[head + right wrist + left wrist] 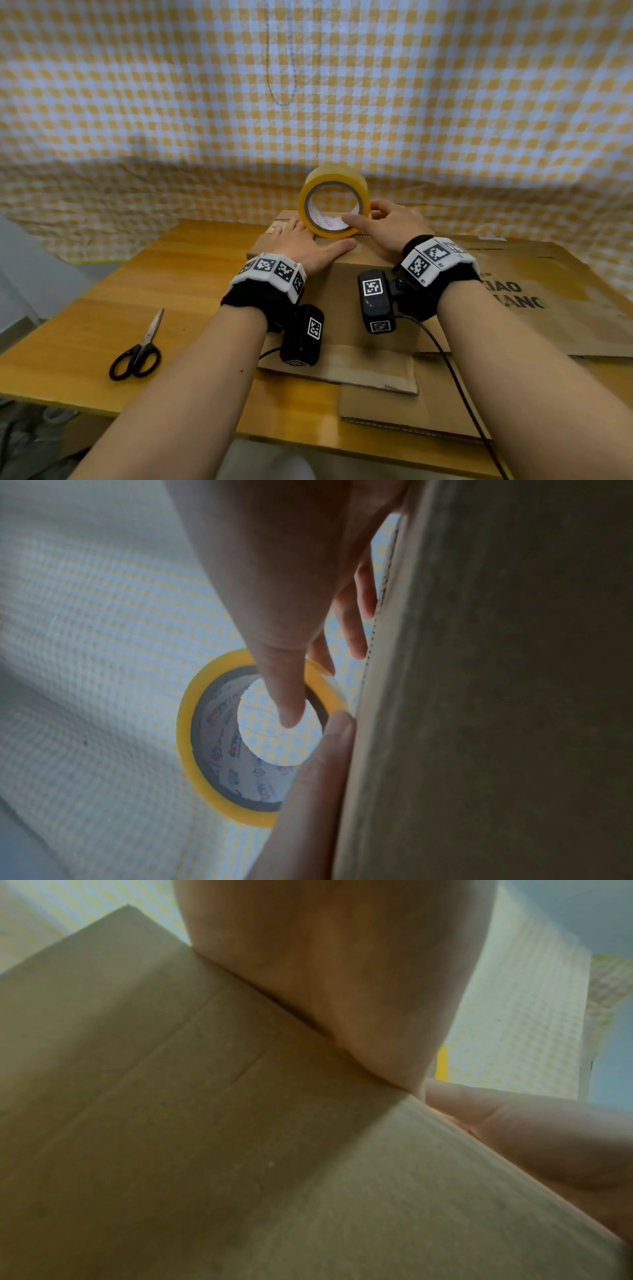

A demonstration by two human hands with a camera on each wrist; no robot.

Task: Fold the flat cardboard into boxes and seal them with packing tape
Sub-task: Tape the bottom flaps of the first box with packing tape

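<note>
Tape roll (334, 205) upright on box (356, 274), R hand (387, 228) gripping it, L hand (305, 245) flat alongside.

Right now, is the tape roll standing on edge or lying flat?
On edge: the tape roll stands atop the box, core facing the camera, right hand gripping it.

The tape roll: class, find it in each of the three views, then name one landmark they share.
Head: the tape roll stands on edge on top of the box, centre, with the right hand holding it.
Left wrist: only a yellow sliver beyond the palm, probably the roll.
Right wrist: lower centre, thumb through its core.
Shared landmark: the box.
</note>
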